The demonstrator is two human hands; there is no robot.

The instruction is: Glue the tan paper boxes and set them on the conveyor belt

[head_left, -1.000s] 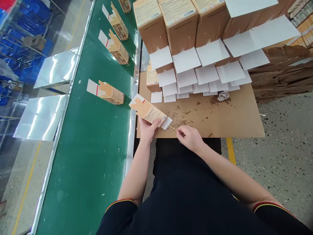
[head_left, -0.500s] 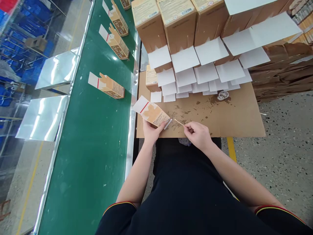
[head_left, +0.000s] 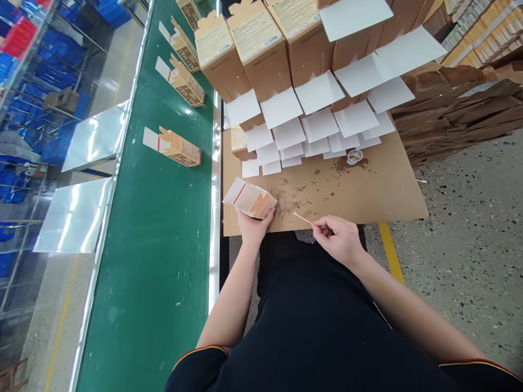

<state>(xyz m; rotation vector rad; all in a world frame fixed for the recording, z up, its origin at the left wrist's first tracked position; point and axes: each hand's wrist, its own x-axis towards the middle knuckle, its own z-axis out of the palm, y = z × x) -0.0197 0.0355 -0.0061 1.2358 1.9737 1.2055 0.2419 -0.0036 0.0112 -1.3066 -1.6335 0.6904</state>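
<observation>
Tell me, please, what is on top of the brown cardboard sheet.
A stack of boxes with white flaps, a small clear item and dark stains are on the cardboard sheet. The stack and the box in the left hand hide parts of it.

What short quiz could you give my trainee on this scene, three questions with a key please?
1. Open question: what does the person's bare left hand hold?
2. Multiple choice: what does the bare right hand hold? A) metal scissors; B) a thin pale wooden-looking stick; C) a roll of clear tape.
3. True or false: the small clear round dish sits on the flat brown cardboard sheet.

Key: 1. A tan-and-white cardboard box with a red line across it; 2. B; 3. True.
</observation>
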